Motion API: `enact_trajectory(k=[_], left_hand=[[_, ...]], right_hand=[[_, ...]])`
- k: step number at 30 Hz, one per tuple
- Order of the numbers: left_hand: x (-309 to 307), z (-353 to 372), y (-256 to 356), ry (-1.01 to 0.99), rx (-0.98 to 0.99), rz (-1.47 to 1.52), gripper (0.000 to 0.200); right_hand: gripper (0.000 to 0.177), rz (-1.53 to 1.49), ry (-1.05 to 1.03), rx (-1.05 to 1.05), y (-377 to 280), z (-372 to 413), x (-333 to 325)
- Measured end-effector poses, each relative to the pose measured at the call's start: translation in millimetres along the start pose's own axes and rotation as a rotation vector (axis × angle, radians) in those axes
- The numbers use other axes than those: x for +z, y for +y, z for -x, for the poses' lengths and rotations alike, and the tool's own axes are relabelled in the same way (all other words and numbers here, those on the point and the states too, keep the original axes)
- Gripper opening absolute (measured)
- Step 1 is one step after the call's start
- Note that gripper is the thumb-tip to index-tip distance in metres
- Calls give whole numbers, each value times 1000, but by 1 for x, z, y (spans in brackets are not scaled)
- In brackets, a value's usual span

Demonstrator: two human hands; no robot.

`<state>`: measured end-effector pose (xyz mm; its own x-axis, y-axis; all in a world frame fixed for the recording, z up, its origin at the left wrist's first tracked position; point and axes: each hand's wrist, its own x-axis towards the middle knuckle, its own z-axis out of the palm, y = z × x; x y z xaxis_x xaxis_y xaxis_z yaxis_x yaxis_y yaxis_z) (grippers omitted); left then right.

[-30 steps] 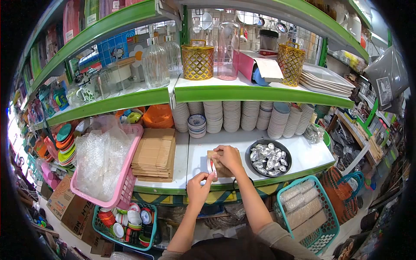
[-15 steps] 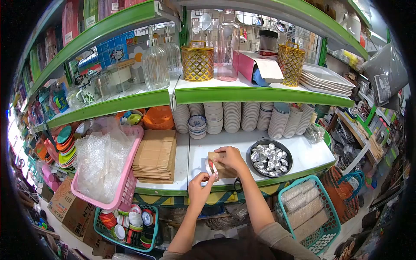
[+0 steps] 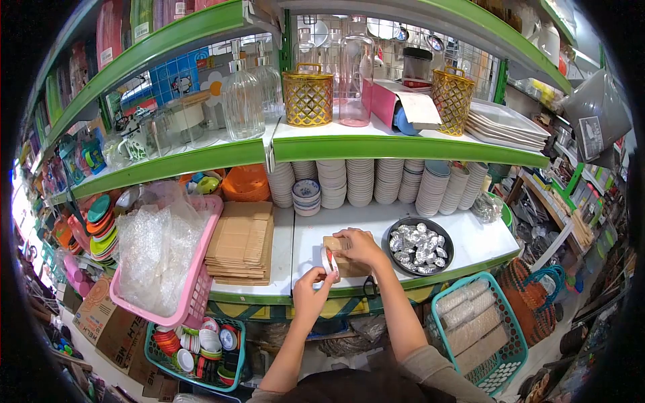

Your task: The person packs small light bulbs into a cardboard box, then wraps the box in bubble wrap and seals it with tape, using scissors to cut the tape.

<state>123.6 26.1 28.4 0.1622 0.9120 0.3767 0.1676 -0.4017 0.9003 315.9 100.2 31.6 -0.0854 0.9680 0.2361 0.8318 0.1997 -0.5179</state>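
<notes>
A small brown cardboard box [image 3: 351, 269] lies near the front edge of the white shelf. My right hand [image 3: 360, 246] is closed over its top, fingers pressed on the cardboard. My left hand [image 3: 311, 290] pinches a roll of tape [image 3: 327, 259] upright against the box's left side. Red shows at the middle of the roll. To the right of my right hand sits a dark round pan [image 3: 449, 250] filled with foil-wrapped pieces [image 3: 418, 246].
Flattened cardboard [image 3: 240, 242] is stacked on the left, beside a pink basket [image 3: 201, 289] of bubble wrap. Stacked bowls [image 3: 332, 183] line the back. Below the shelf stand a teal basket [image 3: 440, 329] of wrapped packs and another teal basket [image 3: 151, 352] of dishes.
The tape roll has turned slightly in my left hand, showing more of its side. Both hands have stayed nearly in place at the box.
</notes>
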Motion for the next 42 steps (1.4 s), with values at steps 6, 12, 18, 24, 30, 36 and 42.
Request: enact_trajectory(k=[6,12,18,24,30,36,42], left_hand=[[0,-1,2,8,29,-1,22],[-2,-1,3,-5,-26,-44,22],[1,0,-4,22,4,-60,21],[2,-1,-7,24,-4,-53,21],[0,0,4,15,-56,3,21],[1,-1,-6,0,-68,-37,19],[5,-1,-7,52,-23,-34,19]], right_hand=[[53,-25,-59,-5,-3,3,-7],[44,132,69,-31,-5,6,7],[37,186,54,44,-8,0,12],[30,280,66,73,-13,-1,14],[21,312,88,96,-28,4,8],[20,206,160,101,-22,4,11],[16,-215,765,-74,-22,32,6]])
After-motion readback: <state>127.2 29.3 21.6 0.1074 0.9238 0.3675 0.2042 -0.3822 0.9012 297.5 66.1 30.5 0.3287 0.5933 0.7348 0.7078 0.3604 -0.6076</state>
